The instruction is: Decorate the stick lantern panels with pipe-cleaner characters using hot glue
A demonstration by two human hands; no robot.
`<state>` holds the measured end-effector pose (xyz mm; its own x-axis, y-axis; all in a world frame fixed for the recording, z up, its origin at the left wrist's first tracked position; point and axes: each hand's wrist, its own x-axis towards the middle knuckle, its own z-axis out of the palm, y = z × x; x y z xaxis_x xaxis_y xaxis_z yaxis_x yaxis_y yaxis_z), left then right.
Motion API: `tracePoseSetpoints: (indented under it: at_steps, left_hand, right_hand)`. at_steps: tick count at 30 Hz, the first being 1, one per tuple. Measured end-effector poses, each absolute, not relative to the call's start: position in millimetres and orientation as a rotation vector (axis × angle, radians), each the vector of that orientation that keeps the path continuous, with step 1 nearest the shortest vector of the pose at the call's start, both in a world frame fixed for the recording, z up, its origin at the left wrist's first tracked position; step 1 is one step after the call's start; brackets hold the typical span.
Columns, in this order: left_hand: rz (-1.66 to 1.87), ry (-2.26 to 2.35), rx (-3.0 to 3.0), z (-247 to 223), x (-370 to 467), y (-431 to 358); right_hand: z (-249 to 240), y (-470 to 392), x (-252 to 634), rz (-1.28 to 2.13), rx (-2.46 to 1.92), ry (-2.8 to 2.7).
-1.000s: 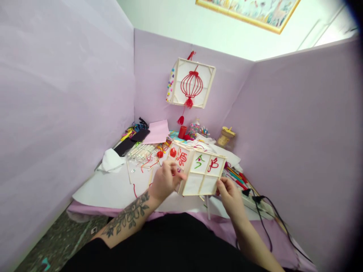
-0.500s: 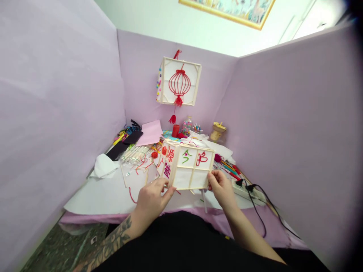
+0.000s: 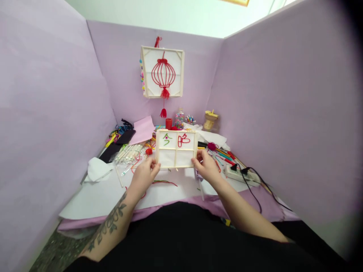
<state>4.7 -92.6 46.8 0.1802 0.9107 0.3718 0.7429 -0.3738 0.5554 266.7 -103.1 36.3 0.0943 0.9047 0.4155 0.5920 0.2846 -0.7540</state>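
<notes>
Head view, and nearest of all comes the black shirt [image 3: 181, 234] against the edge of the bench [image 3: 85, 202]; just beyond, both hands are at work, the left hand [image 3: 144, 174] with its grip pinching the frame [image 3: 176, 149] at the lower left corner, the right hand [image 3: 208, 166] pinching it low on the right edge; up it stands, face-on, held clear over the middle of the bench, green figure in one upper pane, red in the other, lower two plain white!

Now the danger, as I judge it: both grips sit low, so if one pinch slackens the top could tip or the whole thing twist; thumbs pressing too hard might dent the white panes or strain the stick joints; and set down carelessly, it could catch the loose strands [image 3: 164, 181] lying beneath.

Further back, the containers; on the left a clear packet [image 3: 129, 152] holds pale sticks or tubes, too blurred to say which; behind the frame a red cup [image 3: 168, 123] stands upright, its inside hidden; just beside it a clear jar [image 3: 179, 119] carries little coloured balls; over to the right a tan pot [image 3: 210, 120], contents impossible to tell; and above them all hangs a white box [image 3: 163, 71] with a red lantern on its face, tassel [image 3: 163, 113] dangling below.
</notes>
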Motion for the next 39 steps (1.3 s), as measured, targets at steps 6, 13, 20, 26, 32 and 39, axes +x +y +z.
tracePoseSetpoints:
  at_steps: [6,13,20,26,32,39]
  left_hand:
    - [0.996,1.605,2.194,30.5,6.5,-70.7]
    - [1.062,1.58,2.155,17.9,11.0,-71.7]
    - [1.105,1.598,2.115,17.8,11.4,-69.6]
    - [0.891,1.75,2.158,16.4,8.4,-69.4]
    - [0.582,1.877,2.199,23.1,2.0,-74.5]
    - [0.863,1.537,2.301,34.0,-4.1,-125.1]
  right_hand:
    - [31.8,-73.4,265.6,0.297,-1.469,-1.678]
    - [15.7,-130.0,238.2,-0.031,-1.482,-1.839]
    - [3.1,-144.5,194.0,0.243,-1.767,-2.354]
    - [16.8,-150.2,211.0,0.269,-1.614,-2.4]
    - [23.8,-161.0,238.7,0.627,-1.379,-2.208]
    - [21.4,-162.7,236.2,0.746,-1.197,-1.983]
